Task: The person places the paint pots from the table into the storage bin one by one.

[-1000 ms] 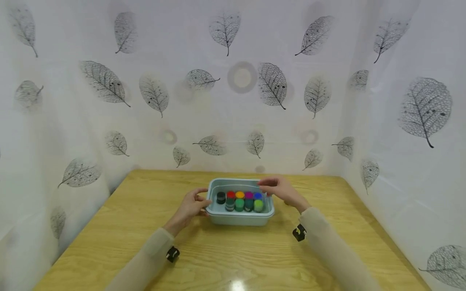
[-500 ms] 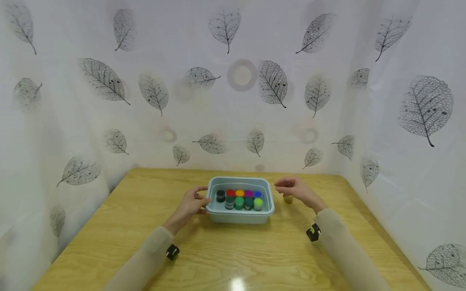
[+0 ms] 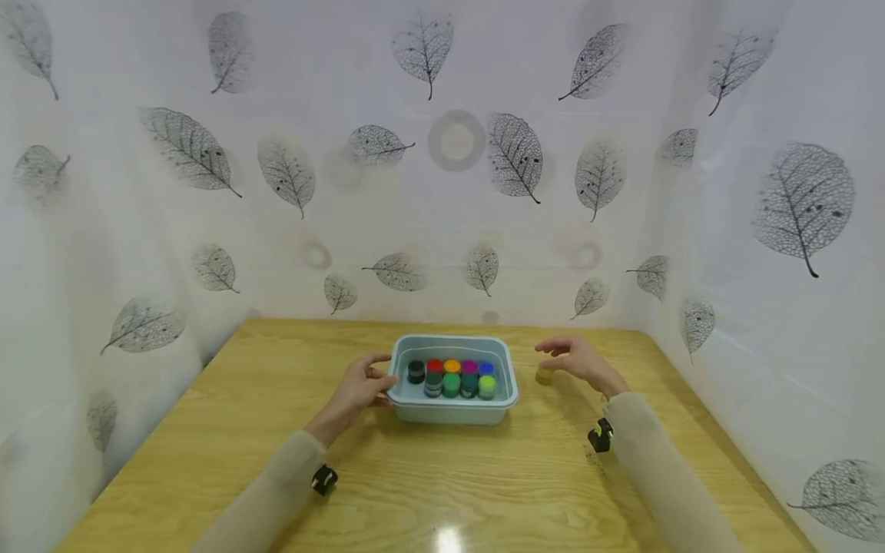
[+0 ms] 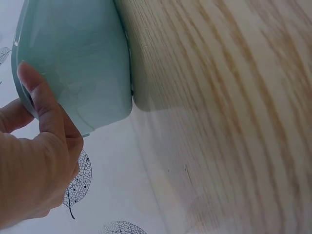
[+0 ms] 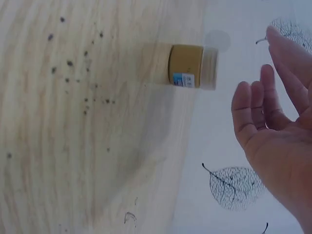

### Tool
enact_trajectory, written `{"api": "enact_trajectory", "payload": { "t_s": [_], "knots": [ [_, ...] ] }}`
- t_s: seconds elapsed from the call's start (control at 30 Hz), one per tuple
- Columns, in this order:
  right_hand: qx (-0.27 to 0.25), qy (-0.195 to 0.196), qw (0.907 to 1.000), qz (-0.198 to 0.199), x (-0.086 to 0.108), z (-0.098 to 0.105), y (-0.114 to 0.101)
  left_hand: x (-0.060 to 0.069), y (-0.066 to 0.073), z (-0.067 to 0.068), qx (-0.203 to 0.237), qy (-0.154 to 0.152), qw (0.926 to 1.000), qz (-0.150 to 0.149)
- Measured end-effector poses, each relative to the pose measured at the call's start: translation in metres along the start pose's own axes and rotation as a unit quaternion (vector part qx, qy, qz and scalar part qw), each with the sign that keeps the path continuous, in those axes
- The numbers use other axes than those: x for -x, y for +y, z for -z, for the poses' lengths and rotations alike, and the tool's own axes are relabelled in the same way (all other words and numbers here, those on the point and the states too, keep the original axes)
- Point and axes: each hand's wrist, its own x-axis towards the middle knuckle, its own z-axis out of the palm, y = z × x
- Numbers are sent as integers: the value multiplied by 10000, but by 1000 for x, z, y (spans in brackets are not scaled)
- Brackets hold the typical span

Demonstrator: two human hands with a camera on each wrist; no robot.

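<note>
A pale blue-green plastic tub [image 3: 451, 415] stands on the table, holding several small paint jars with black, red, orange, purple, blue and green tops or contents. My left hand [image 3: 357, 390] pinches the tub's left rim between thumb and fingers; the left wrist view shows this hand [image 4: 46, 146] on the rim of the tub [image 4: 92, 63]. To the tub's right, a yellow-brown paint jar [image 3: 544, 376] with a clear lid stands alone on the wood. My right hand [image 3: 579, 362] hovers just above that jar [image 5: 185, 66], fingers loosely bent and apart from it in the right wrist view.
The wooden table [image 3: 387, 484] reaches back to a whitish curtain [image 3: 442, 223] printed with dark leaves, which also hangs at both sides. Small dark specks [image 5: 69, 64] dot the tabletop near the lone jar.
My right hand has moved from above the tub's right end rightward to the lone yellow-brown jar, uncovering the tub's corner. My left hand keeps its grip on the rim.
</note>
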Motion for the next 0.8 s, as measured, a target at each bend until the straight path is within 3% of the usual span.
{"api": "enact_trajectory", "payload": {
  "t_s": [0.27,0.57,0.8],
  "knots": [
    [-36,-276,9996,-75,3,11,9,-2,-2,1,27,-58,9999,-79],
    [-335,-650,9973,62,-1,2,17,-1,-1,2,9,18,10000,-82],
    [-206,-524,9984,-36,-4,-9,25,-1,-2,1,-3,34,10000,-93]
  ]
}}
